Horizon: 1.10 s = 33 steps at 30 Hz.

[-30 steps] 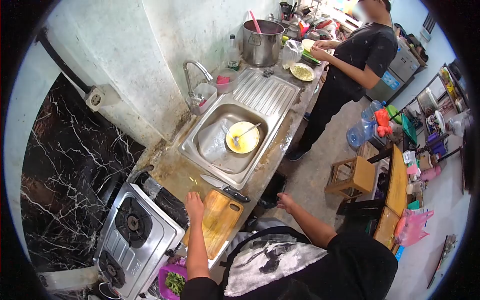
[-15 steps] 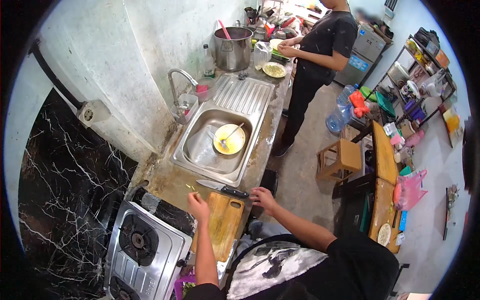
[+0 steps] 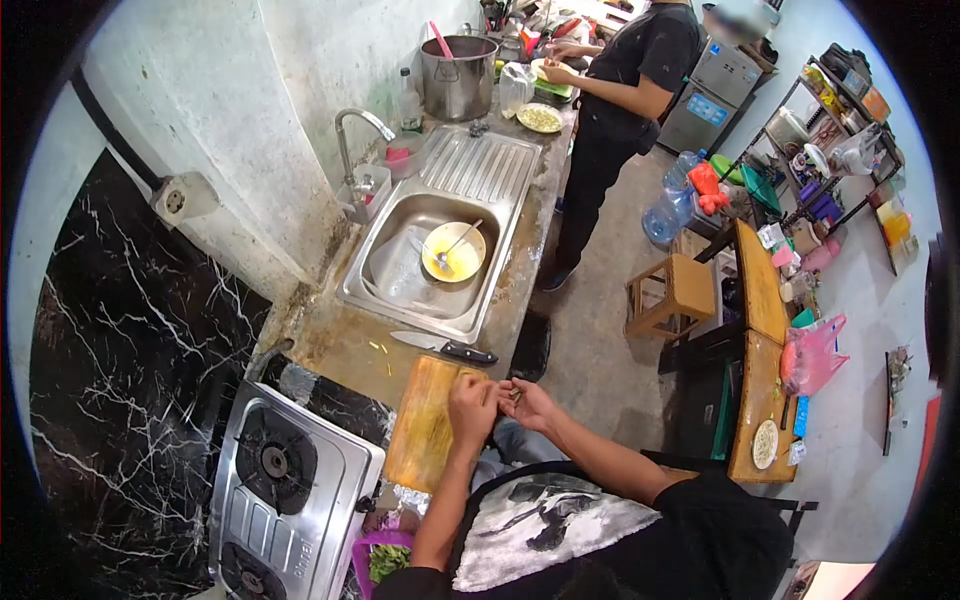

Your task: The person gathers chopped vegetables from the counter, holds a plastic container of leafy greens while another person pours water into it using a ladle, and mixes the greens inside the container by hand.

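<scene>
My left hand (image 3: 472, 408) is closed, its fingers curled over the right edge of the wooden cutting board (image 3: 425, 430). Close against it, beyond that edge, my right hand (image 3: 532, 404) has its palm partly turned up and its fingers bent together. Whatever small thing lies between the fingertips is too small to make out. A black-handled kitchen knife (image 3: 443, 347) lies on the counter just past the board's far end. A few thin yellow-green pieces (image 3: 378, 347) are scattered on the counter to the left of the knife.
A yellow-smeared bowl (image 3: 453, 251) with cutlery sits in the steel sink (image 3: 400, 290). At left is a gas stove (image 3: 290, 480); below the board, a purple basket (image 3: 378, 565) holds greens. Another person (image 3: 620, 110) works farther along the counter, near a large pot (image 3: 458, 80).
My left hand has moved right and toward me, from over the board's far left corner to meet my right hand. The view has shifted slightly, showing more of the greens.
</scene>
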Tool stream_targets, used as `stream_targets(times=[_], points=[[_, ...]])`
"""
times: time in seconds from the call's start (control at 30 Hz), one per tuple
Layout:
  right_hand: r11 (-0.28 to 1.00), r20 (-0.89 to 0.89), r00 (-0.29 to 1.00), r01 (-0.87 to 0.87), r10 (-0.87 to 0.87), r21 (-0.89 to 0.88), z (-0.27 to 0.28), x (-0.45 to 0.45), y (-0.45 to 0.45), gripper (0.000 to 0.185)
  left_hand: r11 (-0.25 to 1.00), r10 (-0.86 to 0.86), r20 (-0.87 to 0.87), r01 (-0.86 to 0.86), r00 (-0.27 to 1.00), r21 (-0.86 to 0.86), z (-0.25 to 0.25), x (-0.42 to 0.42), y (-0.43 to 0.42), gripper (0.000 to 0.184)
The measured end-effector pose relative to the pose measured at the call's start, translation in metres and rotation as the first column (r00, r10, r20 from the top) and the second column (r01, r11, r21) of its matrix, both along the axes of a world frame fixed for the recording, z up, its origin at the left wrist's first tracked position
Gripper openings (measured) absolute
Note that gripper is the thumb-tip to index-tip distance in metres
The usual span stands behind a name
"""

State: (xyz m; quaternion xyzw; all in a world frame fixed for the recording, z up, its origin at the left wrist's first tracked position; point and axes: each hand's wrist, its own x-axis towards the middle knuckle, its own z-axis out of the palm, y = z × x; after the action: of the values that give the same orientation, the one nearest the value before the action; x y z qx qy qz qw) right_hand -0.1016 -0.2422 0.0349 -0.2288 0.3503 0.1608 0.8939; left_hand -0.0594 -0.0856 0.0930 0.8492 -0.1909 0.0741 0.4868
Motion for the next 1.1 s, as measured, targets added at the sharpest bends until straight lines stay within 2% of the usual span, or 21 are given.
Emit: stream_targets(times=[0.07,0.13,0.2,0.27,0.3,0.33,0.37,0.4,0.43,0.47,0.5,0.53,0.57,0.6,0.63,0.67,0.7,0.77,0.93,1.1], points=[[0.998,-0.076,0.995,0.057,-0.059,-0.026,-0.008,-0.010,-0.009,0.031,0.993,0.111,-0.077,-0.113,0.991,-0.025,-0.007,0.012,0.017,0.013],[0.992,0.042,0.996,0.079,-0.075,-0.103,-0.018,-0.015,-0.026,0.030,0.971,0.197,-0.177,-0.217,0.964,-0.098,-0.035,0.033,0.045,0.014],[0.966,0.019,0.971,0.240,-0.239,-0.096,-0.051,-0.008,-0.047,0.029,0.883,0.296,-0.336,-0.390,0.894,-0.261,-0.047,0.053,0.070,0.016],[0.972,0.142,0.963,0.215,-0.228,0.097,-0.156,0.000,-0.111,0.037,0.871,0.413,-0.372,-0.480,0.831,-0.106,-0.058,0.077,0.099,0.017],[0.974,0.125,0.968,0.204,-0.216,0.102,-0.111,0.002,-0.113,0.037,0.848,0.507,-0.350,-0.529,0.788,0.037,-0.057,0.085,0.108,0.024],[0.978,-0.051,0.976,0.210,-0.209,-0.005,-0.054,0.025,-0.098,0.046,0.811,0.583,-0.314,-0.558,0.750,0.173,-0.055,0.093,0.114,0.031],[0.974,-0.221,0.950,0.198,-0.219,-0.113,0.008,0.042,-0.075,0.058,0.814,0.580,-0.318,-0.554,0.750,0.177,-0.055,0.101,0.116,0.031],[0.973,-0.227,0.948,0.202,-0.224,-0.115,0.002,0.041,-0.078,0.058,0.814,0.575,-0.269,-0.507,0.773,0.284,-0.054,0.108,0.118,0.040],[0.942,-0.207,0.938,0.223,-0.278,-0.253,-0.011,0.041,-0.080,0.069,0.799,0.564,-0.217,-0.460,0.797,0.387,-0.054,0.115,0.120,0.050],[0.891,-0.178,0.928,0.240,-0.327,-0.385,-0.025,0.041,-0.082,0.081,0.801,0.561,-0.218,-0.457,0.799,0.385,-0.062,0.123,0.122,0.050],[0.889,-0.175,0.928,0.242,-0.329,-0.387,-0.042,0.038,-0.085,0.081,0.786,0.479,-0.125,-0.361,0.869,0.502,-0.077,0.132,0.123,0.051],[0.848,-0.096,0.954,0.203,-0.284,-0.489,-0.061,0.026,-0.087,0.082,0.740,0.377,-0.046,-0.270,0.925,0.616,-0.085,0.138,0.124,0.053],[0.791,-0.025,0.973,0.171,-0.229,-0.587,-0.075,0.012,-0.089,0.084,0.743,0.374,-0.049,-0.268,0.926,0.613,-0.082,0.142,0.125,0.053],[0.787,-0.024,0.972,0.174,-0.234,-0.592,-0.084,-0.001,-0.088,0.084,0.719,0.332,-0.061,-0.211,0.941,0.662,-0.075,0.146,0.124,0.050],[0.796,-0.089,0.984,0.072,-0.156,-0.601,-0.090,-0.015,-0.086,0.081,0.693,0.286,-0.076,-0.151,0.955,0.705,-0.071,0.149,0.122,0.047],[0.797,-0.155,0.985,-0.029,-0.082,-0.604,-0.089,-0.029,-0.084,0.077,0.701,0.274,-0.080,-0.142,0.958,0.699,-0.077,0.153,0.123,0.047],[0.791,-0.156,0.983,-0.020,-0.096,-0.611,-0.088,-0.042,-0.083,0.077,0.738,0.232,-0.054,-0.139,0.971,0.661,-0.082,0.155,0.126,0.042],[0.791,-0.301,0.954,-0.178,-0.009,-0.585,-0.079,-0.067,-0.081,0.070,0.777,0.182,-0.032,-0.123,0.983,0.617,-0.089,0.155,0.128,0.037],[0.769,-0.368,0.928,-0.195,-0.056,-0.609,-0.074,-0.108,-0.082,0.059,0.813,0.178,0.015,-0.155,0.984,0.561,-0.092,0.153,0.133,0.025],[0.745,-0.401,0.914,-0.221,-0.068,-0.629,-0.079,-0.121,-0.086,0.050,0.787,0.241,0.032,-0.215,0.970,0.578,-0.094,0.153,0.138,0.016]])
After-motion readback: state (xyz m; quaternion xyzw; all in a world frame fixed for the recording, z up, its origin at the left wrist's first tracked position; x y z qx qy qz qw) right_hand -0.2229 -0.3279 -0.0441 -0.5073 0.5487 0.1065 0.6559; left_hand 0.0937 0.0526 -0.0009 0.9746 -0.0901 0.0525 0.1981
